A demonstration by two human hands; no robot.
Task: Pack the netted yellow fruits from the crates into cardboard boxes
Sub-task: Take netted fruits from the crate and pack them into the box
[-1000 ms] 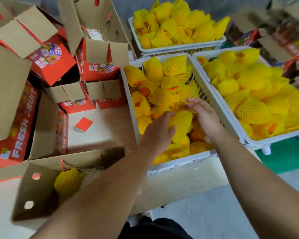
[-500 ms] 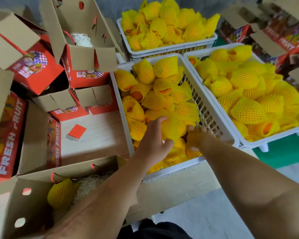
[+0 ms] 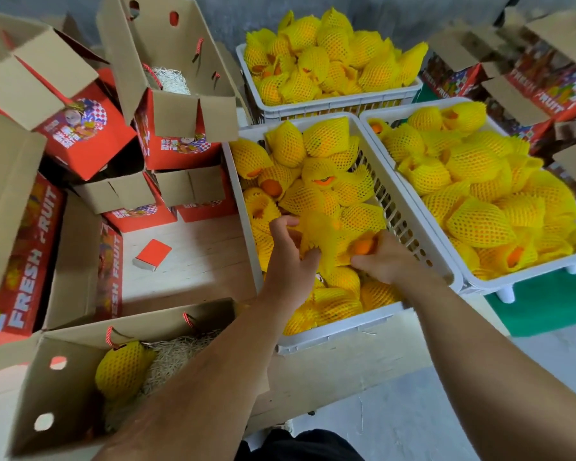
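One head-worn wide-angle view looks steeply down from close above, white plastic crates (image 3: 413,224) far right, brown cardboard boxes (image 3: 64,394) near left.

2 bare forearms, no sleeves or jewellery showing; dark clothing (image 3: 300,444) at the bottom edge.

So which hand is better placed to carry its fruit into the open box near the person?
Probably the left hand: it grips a netted fruit and its arm crosses over the open box. The right hand lies further away.
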